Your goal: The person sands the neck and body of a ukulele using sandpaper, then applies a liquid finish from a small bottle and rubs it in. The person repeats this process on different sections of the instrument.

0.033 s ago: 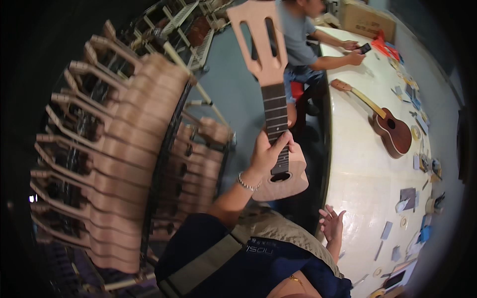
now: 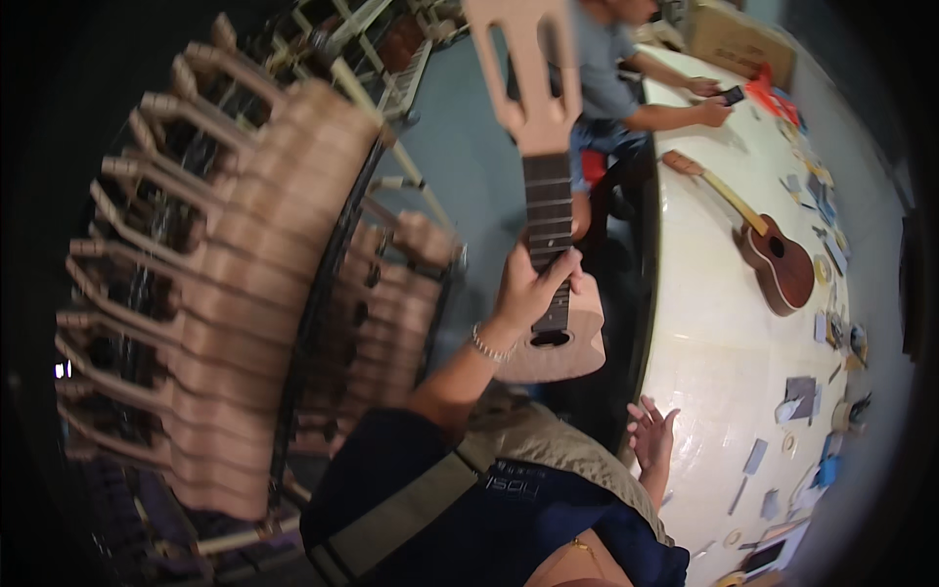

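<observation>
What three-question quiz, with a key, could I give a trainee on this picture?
1. Which of the camera wearer's hands grips the pale instrument?
2. True or false: the wearer's right hand is holding a tool.
3. The dark brown instrument lies on: (a) the floor, (b) the white table, (c) a rack.

Key: 1. The left hand. 2. False; it is open, with nothing visible in it. 3. b.

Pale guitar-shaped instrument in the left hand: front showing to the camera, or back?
Front: the instrument's dark fretboard and sound hole face the camera, the left hand's thumb lying across the fretboard.
</observation>
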